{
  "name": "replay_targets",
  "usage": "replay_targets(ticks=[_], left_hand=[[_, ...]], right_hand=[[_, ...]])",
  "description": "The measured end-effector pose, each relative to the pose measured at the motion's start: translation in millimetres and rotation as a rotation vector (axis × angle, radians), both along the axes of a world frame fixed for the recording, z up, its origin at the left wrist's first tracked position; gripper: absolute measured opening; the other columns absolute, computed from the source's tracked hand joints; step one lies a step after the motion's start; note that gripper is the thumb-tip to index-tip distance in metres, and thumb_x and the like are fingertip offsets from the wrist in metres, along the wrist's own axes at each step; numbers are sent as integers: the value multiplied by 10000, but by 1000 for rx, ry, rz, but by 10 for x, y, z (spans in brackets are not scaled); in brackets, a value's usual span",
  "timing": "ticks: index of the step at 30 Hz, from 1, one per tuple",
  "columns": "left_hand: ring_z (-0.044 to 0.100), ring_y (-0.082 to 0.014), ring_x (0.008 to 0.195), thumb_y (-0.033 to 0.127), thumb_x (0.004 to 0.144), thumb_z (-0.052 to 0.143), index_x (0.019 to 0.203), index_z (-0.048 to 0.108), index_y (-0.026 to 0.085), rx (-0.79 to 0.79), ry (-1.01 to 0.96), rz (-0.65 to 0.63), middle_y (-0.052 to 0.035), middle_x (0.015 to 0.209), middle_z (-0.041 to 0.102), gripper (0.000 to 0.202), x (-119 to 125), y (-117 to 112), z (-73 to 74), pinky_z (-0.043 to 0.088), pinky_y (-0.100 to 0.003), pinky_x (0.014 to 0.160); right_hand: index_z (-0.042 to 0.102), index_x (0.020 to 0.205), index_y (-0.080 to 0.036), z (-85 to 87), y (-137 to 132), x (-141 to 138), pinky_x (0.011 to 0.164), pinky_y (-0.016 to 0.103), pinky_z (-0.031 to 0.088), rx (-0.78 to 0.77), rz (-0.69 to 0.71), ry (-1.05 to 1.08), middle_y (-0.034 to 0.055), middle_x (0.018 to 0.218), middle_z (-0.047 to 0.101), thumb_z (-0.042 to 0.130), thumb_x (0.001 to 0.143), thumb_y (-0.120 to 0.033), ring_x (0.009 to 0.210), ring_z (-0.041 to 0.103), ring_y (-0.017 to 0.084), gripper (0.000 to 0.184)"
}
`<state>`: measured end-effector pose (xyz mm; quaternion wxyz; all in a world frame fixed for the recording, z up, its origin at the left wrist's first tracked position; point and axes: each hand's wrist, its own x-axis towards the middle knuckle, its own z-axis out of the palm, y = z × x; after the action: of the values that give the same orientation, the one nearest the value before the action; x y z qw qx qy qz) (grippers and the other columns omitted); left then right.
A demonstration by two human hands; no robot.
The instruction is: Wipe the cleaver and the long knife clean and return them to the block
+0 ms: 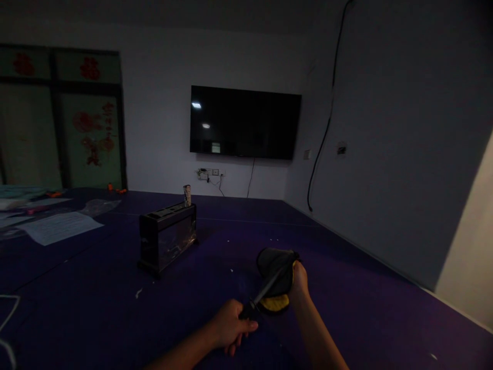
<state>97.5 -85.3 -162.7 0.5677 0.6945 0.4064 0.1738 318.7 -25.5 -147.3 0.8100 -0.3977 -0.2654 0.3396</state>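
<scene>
My left hand (231, 325) is closed round the dark handle of a knife (264, 294), whose grey blade slants up to the right. My right hand (299, 280) grips a dark grey cloth with a yellow underside (275, 270), folded around the blade. Both hands are low in the view, just above a purple surface (346, 303). A dark knife block with a clear side panel (167, 236) stands to the upper left of the hands, a handle poking out of its far end.
White papers (59, 227) and clear plastic lie at the far left of the purple surface. A white cord (7, 313) curls at the left edge. A black screen (244, 122) hangs on the back wall, and a black cable (327, 123) runs down the right wall.
</scene>
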Motion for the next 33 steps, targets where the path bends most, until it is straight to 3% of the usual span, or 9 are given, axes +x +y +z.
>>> replay_targets(ticks=[8, 15, 22, 27, 33], left_hand=[[395, -80, 279, 561, 645, 566, 583, 444, 169, 26, 16, -18, 48, 397, 435, 415, -2, 5, 7, 266, -182, 308], [397, -92, 274, 544, 645, 554, 569, 433, 173, 26, 12, -29, 41, 398, 436, 397, 0, 29, -23, 254, -187, 290], [393, -81, 285, 578, 634, 568, 602, 441, 171, 37, 12, -11, 48, 403, 440, 428, -7, 18, -34, 272, -182, 316], [396, -85, 284, 569, 646, 559, 582, 442, 171, 38, 27, -19, 43, 401, 443, 420, -10, 12, -22, 276, -187, 313], [393, -88, 266, 531, 656, 548, 564, 433, 174, 25, 10, -16, 46, 383, 433, 387, -5, -9, 24, 244, -182, 290]], right_hand=[[478, 634, -212, 82, -53, 37, 408, 234, 347, -38, -72, 5, -82, 459, 468, 575, 629, -341, 406, 416, 106, 161], [489, 621, -197, 146, -117, 29, 475, 228, 309, -28, -214, -216, -70, 530, 444, 550, 694, -460, 496, 390, 99, 280], [464, 557, -193, 205, -173, 29, 498, 256, 238, -31, -363, -425, -51, 513, 395, 553, 720, -462, 528, 341, 115, 327], [450, 558, -197, 189, -160, 36, 498, 252, 249, -44, -343, -402, -57, 504, 384, 532, 712, -503, 525, 342, 113, 352], [503, 662, -203, 111, -84, 33, 459, 243, 327, -69, -185, -196, -60, 506, 466, 513, 677, -519, 469, 425, 120, 317]])
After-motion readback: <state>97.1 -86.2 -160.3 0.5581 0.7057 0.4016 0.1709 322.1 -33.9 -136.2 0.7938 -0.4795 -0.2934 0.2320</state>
